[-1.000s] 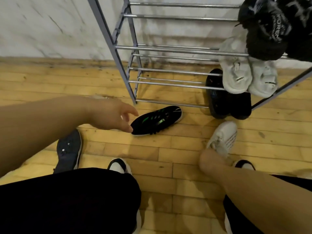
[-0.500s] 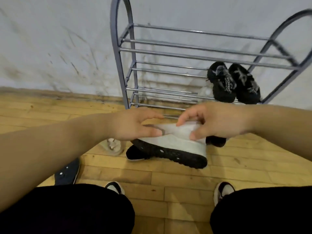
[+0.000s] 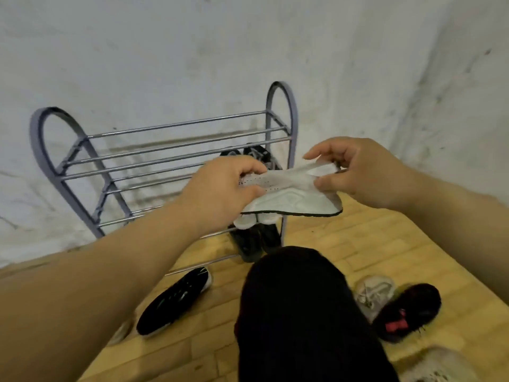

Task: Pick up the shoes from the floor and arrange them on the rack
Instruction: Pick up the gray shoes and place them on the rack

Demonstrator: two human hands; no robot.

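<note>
Left grip [image 3: 220, 188] clasps the toe end of the white shoe [image 3: 294, 194] and right grip [image 3: 358, 172] pinches the heel collar. The shoe is in the air in front of the rack [image 3: 179, 125], not yet shelved. The two-point hold probably keeps it level for sliding in. Black shoe [image 3: 176, 301] and black-red shoe [image 3: 407, 310] are on the floor, pending.
</note>
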